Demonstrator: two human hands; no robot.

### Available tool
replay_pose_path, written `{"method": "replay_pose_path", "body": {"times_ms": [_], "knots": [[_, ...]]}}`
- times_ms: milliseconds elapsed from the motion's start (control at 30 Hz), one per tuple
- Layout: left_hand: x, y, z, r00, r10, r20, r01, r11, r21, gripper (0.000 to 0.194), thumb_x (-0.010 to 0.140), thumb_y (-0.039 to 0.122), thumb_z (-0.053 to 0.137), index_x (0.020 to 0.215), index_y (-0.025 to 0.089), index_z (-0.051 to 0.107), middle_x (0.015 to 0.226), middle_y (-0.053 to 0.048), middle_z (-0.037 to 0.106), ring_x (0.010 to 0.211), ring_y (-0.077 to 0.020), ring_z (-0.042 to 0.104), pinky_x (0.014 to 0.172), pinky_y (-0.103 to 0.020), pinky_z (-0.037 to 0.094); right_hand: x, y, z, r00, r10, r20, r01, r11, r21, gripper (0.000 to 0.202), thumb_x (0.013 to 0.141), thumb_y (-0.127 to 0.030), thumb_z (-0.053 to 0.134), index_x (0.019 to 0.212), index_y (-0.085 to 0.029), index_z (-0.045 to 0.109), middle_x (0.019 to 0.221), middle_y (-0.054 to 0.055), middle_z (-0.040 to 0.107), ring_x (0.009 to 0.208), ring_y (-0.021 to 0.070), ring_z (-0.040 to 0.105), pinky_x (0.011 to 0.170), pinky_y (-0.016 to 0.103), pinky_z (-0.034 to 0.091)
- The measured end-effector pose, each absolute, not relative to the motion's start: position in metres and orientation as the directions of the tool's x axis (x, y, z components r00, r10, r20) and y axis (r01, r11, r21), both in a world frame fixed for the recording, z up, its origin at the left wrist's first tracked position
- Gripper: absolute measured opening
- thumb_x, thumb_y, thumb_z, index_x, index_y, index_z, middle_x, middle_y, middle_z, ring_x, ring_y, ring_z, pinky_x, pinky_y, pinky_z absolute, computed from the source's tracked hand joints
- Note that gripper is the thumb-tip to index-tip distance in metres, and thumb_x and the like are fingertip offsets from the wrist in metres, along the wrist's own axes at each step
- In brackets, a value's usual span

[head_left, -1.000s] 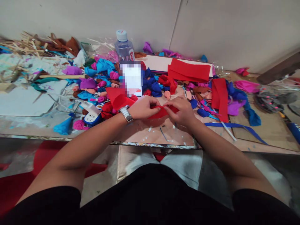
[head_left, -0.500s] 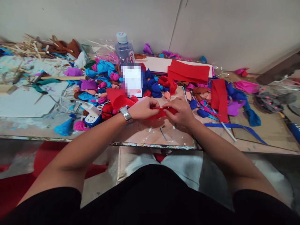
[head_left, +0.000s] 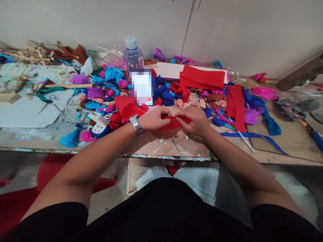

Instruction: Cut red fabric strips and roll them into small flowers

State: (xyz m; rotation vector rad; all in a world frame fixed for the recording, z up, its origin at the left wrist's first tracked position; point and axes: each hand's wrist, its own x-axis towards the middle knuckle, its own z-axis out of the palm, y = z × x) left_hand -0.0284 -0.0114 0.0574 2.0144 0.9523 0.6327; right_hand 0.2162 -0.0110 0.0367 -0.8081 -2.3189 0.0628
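A strip of red cloth (head_left: 172, 124) is stretched between my two hands, low over the bare wood near the table's front edge. My left hand (head_left: 156, 117), with a metal watch on the wrist, pinches its left part between thumb and fingers. My right hand (head_left: 193, 120) grips the strip farther right, its thumb and index finger close to the left hand's fingertips. Just beyond the left hand lies another piece of red cloth (head_left: 127, 107). Folded red cloth (head_left: 203, 77) rests on a white board at the back.
Behind my hands stand a bottle (head_left: 133, 57) and a blurred phone (head_left: 141, 85) among crumpled coloured cloth pieces. A power strip (head_left: 100, 129) is at the left, a red strip (head_left: 236, 107) and blue ribbon (head_left: 254, 136) at the right. Wooden sticks (head_left: 37, 53) lie back left.
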Motion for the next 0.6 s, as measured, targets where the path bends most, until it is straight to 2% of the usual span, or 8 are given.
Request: {"method": "replay_pose_path", "body": {"times_ms": [167,333,433,600], "knots": [[-0.0283,-0.0105,0.0567,0.611,0.787,0.079,0.385,-0.383,0.840,0.023,0.087,0.032,0.065,0.090,0.013,0.078,0.077,-0.002,0.071,0.069,-0.0121,0.058,0.061,-0.023,0.041,0.2135,-0.0130,0.0392,-0.589,0.582,0.561,0.542,0.799,-0.260,0.014,0.102,-0.030,0.065,0.105,-0.026,0.077,0.098,0.006,0.084,0.096,0.0277,0.074,0.099,0.048,0.046],[-0.0282,-0.0094,0.0553,0.596,0.797,0.093,0.360,-0.369,0.857,0.019,0.083,0.027,0.063,0.085,0.014,0.076,0.074,0.000,0.069,0.067,-0.0113,0.056,0.061,-0.023,0.042,0.2125,-0.0133,0.0404,-0.605,0.578,0.548,0.529,0.806,-0.265,0.018,0.101,-0.028,0.064,0.110,-0.027,0.079,0.098,0.005,0.085,0.093,0.0270,0.074,0.102,0.050,0.045],[-0.0283,-0.0090,0.0548,0.605,0.788,0.113,0.358,-0.396,0.846,0.020,0.085,0.027,0.063,0.090,0.014,0.078,0.079,-0.002,0.072,0.072,-0.0124,0.059,0.065,-0.023,0.044,0.2128,-0.0140,0.0400,-0.604,0.579,0.548,0.524,0.806,-0.275,0.018,0.101,-0.027,0.065,0.111,-0.028,0.079,0.098,0.004,0.085,0.092,0.0266,0.075,0.103,0.051,0.044],[-0.0274,-0.0098,0.0546,0.615,0.779,0.126,0.362,-0.420,0.832,0.028,0.092,0.039,0.067,0.096,0.013,0.078,0.087,-0.004,0.075,0.079,-0.0145,0.062,0.070,-0.025,0.046,0.2133,-0.0151,0.0405,-0.615,0.549,0.565,0.504,0.826,-0.253,0.016,0.105,-0.027,0.064,0.109,-0.028,0.079,0.096,0.003,0.085,0.090,0.0241,0.075,0.104,0.049,0.044]]}}
